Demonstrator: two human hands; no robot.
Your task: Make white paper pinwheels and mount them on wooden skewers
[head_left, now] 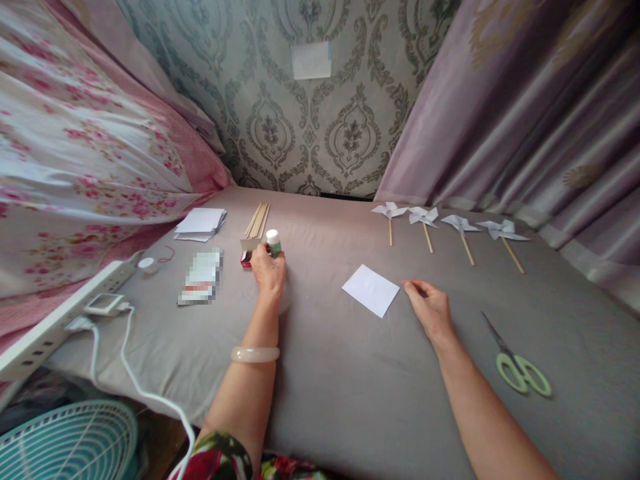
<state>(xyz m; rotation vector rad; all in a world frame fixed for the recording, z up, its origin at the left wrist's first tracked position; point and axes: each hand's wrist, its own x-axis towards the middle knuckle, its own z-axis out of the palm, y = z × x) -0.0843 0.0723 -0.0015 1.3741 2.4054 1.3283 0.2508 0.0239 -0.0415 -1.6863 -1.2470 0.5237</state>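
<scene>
My left hand is at a small red box with a raised grey flap, its bent fingers reaching down there. Right beside those fingers stands a small green bottle with a white cap. The fingertips are partly hidden, so what they grip cannot be made out. On the right, my right hand has thumb and forefinger pinched together near the corner of a white paper sheet. Anything in that pinch is too small to name. The sheet lies flat on the grey cloth.
Thin wooden sticks and a stack of white paper lie at the back left. Several paper pinwheels line the back right. Green-handled scissors lie right of my right arm. A power strip with cables edges the left.
</scene>
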